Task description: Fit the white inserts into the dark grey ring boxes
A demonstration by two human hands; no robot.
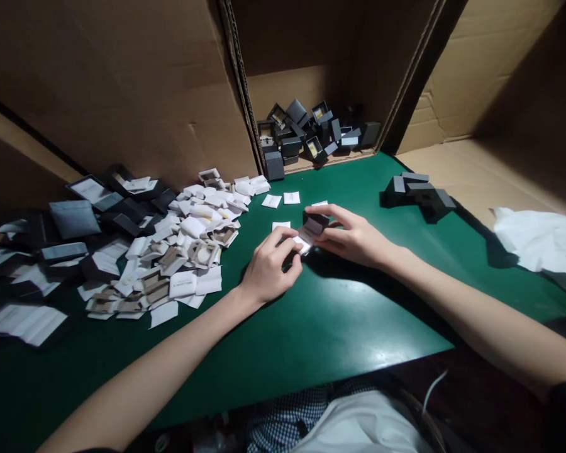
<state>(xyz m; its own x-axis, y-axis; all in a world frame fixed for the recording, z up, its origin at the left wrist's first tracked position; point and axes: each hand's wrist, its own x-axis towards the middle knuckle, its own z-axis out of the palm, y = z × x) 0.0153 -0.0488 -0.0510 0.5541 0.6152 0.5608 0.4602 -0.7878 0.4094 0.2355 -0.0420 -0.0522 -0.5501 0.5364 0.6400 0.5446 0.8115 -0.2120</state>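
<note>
holding a small box between 2 hands at the middle of the bench

the box (317, 221) is dark and small. it sits just above the green bench (311, 333), near its middle and straight ahead of the person. the right hand (355, 240) has it from the far side, thumb and forefinger pinching its walls and the other fingers lying loosely alongside. a white insert (304, 243) juts from the box's near end. the left hand (268, 269) meets it there, fingers curled in and pinching the insert's edge. this 2-sided grip looks meant to steady the box with 1 hand while the other works the insert, with both wrists low by the bench for support.

box and insert together form a short line from lower left to upper right in the view, the box at the far right end and the insert pointing back toward the left hand. the box is tilted rather than flat. which face is open cannot be told.

a pile of white inserts (188, 251) lies to the left, within the left arm's reach, with dark lids (75, 217) beyond it. a few loose cards (283, 199) lie just behind the hands. a carton (283, 94) at the back holds more dark boxes, and a small stack (419, 192) stands to the right, well apart from a white sheet (542, 239) at the edge.
</note>
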